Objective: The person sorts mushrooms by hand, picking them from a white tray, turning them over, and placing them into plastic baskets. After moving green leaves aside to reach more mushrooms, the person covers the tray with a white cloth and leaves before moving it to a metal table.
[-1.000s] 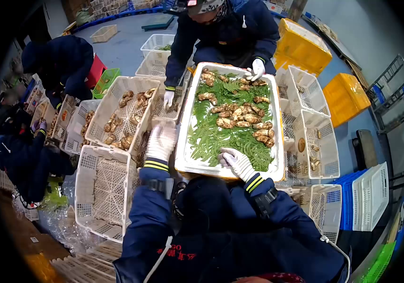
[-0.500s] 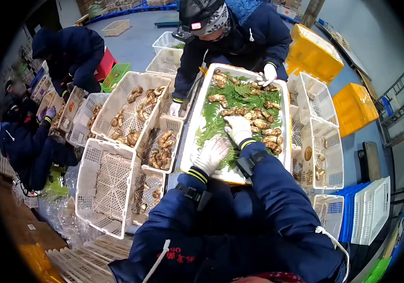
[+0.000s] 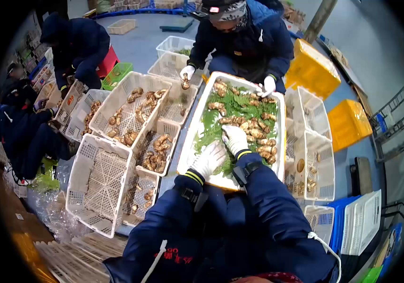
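Note:
A white foam box (image 3: 186, 158) lined with green fern leaves (image 3: 232, 101) lies before me, tilted in view. Brown-and-white mushrooms (image 3: 257, 133) lie in rows on the fern. My left hand (image 3: 211, 158), in a white glove, rests with fingers stretched out over the near left of the leaves. Just right of it, my gloved right hand (image 3: 235, 140) has its fingers bent down into the fern, below the middle row of mushrooms; its fingertips are partly hidden. Across the box, a co-worker's gloved hand (image 3: 187, 72) holds one mushroom (image 3: 185, 83), and their other hand (image 3: 269, 85) touches the far right rim.
White plastic crates with mushrooms (image 3: 128, 108) stand at the left, beside a tilted crate (image 3: 100, 184). More crates (image 3: 320, 165) line the right side, with yellow-wrapped boxes (image 3: 349, 123) beyond. Two other people sit or bend at the far left. A metal trolley (image 3: 395, 122) stands far right.
The co-worker's hand at the left has risen from between the crates and now shows a mushroom. My hands stay on the fern, nearly unmoved; the view has shifted slightly.

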`<move>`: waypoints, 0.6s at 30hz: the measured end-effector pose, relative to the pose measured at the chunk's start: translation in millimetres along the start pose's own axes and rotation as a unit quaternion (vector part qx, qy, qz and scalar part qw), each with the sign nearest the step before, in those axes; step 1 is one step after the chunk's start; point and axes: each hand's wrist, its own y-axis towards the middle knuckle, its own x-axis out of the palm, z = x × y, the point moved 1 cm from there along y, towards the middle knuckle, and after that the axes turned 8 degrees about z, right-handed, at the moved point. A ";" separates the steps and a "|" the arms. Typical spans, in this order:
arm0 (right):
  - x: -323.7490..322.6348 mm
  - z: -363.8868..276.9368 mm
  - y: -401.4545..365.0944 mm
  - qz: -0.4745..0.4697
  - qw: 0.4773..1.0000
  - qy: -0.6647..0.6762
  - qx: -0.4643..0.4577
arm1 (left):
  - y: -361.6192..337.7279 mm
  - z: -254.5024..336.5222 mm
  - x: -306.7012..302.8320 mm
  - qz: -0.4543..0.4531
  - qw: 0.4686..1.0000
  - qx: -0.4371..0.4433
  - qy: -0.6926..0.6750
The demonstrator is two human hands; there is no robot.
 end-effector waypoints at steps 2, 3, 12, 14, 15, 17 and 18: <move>-2.0 4.6 5.0 -0.012 1.000 0.020 0.008 | 3.6 1.8 -5.4 -0.029 0.999 -0.006 0.017; 3.5 14.6 6.9 -0.007 0.999 0.050 0.014 | 1.0 2.5 -3.5 -0.027 0.999 -0.007 0.021; -15.7 32.3 -34.6 0.059 0.576 0.719 0.383 | -4.6 4.7 4.2 -0.054 0.997 -0.019 0.051; -22.2 12.8 -35.5 0.055 0.524 0.759 0.383 | -7.4 5.2 5.4 -0.061 0.996 -0.024 0.067; -20.5 7.3 -37.8 0.052 0.535 0.751 0.384 | -8.1 4.9 4.4 -0.063 0.995 -0.029 0.069; -17.3 -4.8 -42.7 0.015 0.583 0.746 0.321 | -8.6 2.9 3.7 -0.067 0.994 -0.043 0.075; -19.7 -18.3 -45.4 0.053 0.698 0.647 0.303 | 0.8 1.1 -5.1 -0.068 0.994 -0.065 0.065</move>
